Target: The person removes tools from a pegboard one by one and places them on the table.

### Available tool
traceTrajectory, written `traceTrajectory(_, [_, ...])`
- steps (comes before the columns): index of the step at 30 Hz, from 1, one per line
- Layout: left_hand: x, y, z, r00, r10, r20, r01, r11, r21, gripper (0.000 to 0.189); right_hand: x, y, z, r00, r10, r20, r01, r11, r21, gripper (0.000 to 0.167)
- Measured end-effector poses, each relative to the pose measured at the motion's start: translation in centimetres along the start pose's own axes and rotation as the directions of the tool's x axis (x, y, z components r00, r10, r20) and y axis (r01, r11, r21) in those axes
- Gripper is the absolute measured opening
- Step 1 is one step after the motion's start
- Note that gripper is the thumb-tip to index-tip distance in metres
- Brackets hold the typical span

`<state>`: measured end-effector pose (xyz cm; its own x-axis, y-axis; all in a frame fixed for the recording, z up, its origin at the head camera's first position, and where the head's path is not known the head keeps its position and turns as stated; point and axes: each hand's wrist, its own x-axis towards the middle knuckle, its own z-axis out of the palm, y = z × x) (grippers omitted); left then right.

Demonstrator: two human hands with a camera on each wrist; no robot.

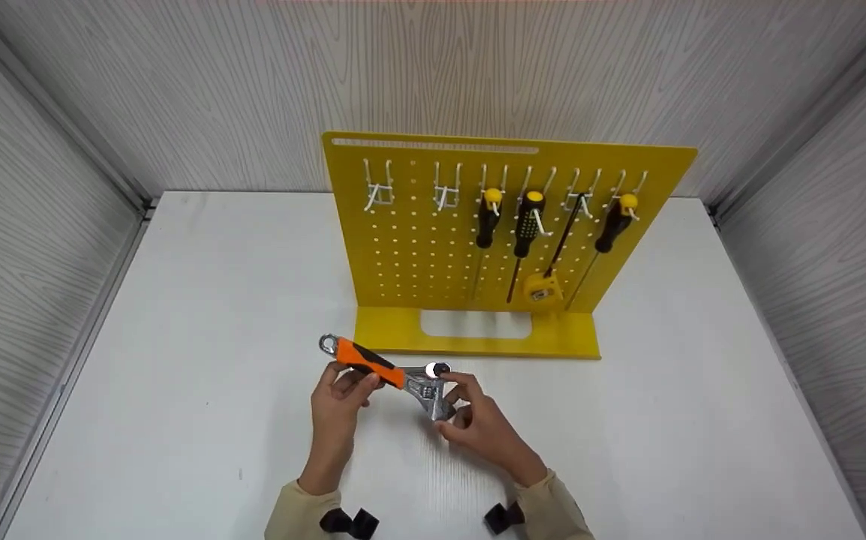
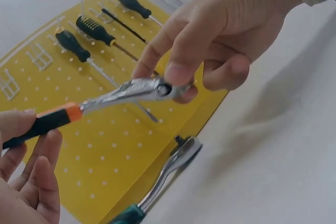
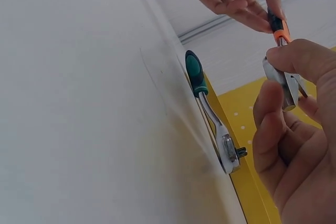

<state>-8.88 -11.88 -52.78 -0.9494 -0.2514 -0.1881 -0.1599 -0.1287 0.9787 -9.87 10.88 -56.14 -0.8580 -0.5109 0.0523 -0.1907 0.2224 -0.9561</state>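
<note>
I have an adjustable wrench [image 1: 392, 373] with an orange and black handle held up in front of me, above the desk [image 1: 200, 337] and stretched between both hands. My left hand [image 1: 337, 409] grips it by the handle, thumb on one side and fingers on the other, with the ringed end sticking out past them. My right hand [image 1: 482, 424] pinches the metal head at the opposite end; from the right wrist view I can see the thumb pressed on that head. In the head view the wrench slants down from the ring toward my right hand. Beyond it, a ratchet [image 3: 226, 142] with a green handle lies on the desk just beside the front edge of the yellow pegboard [image 1: 433, 255]; from above, the wrench and my right fingers partly cover it. On the pegboard I see three screwdrivers hanging handle up: a left one [image 1: 486, 225], a thicker middle one [image 1: 527, 229] and a right one [image 1: 613, 229]. Between the last two, a yellow tape measure [image 1: 543, 287] sits low, beneath a long black strip. Two white hooks [image 1: 380, 193] project from the board's left part.
</note>
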Motion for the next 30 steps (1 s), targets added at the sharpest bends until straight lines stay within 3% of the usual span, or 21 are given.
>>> traceTrajectory(8, [0.2, 0.1, -2.4, 0.999, -0.019, 0.041, 0.018, 1.000, 0.015, 0.047, -0.2, 0.1, -0.6, 0.998, 0.042, 0.046, -0.039, 0.997, -0.063, 0.064])
traceTrajectory(14, [0.4, 0.2, -3.2, 0.997, -0.029, 0.069, 0.027, 0.999, 0.037, 0.049, -0.4, 0.4, -1.1, 0.996, 0.021, 0.082, -0.014, 0.996, -0.091, 0.065])
traceTrajectory(21, [0.7, 0.1, -4.1, 0.992, -0.038, 0.119, 0.022, 0.991, 0.129, 0.050, -0.5, 0.4, -1.9, 0.996, 0.010, 0.087, 0.005, 0.987, -0.161, 0.061])
traceTrajectory(30, [1.2, -1.0, -5.4, 0.983, -0.104, 0.152, 0.046, 0.938, 0.345, 0.047, -0.3, 0.3, -2.4, 0.986, 0.064, 0.154, -0.029, 0.975, -0.222, 0.058])
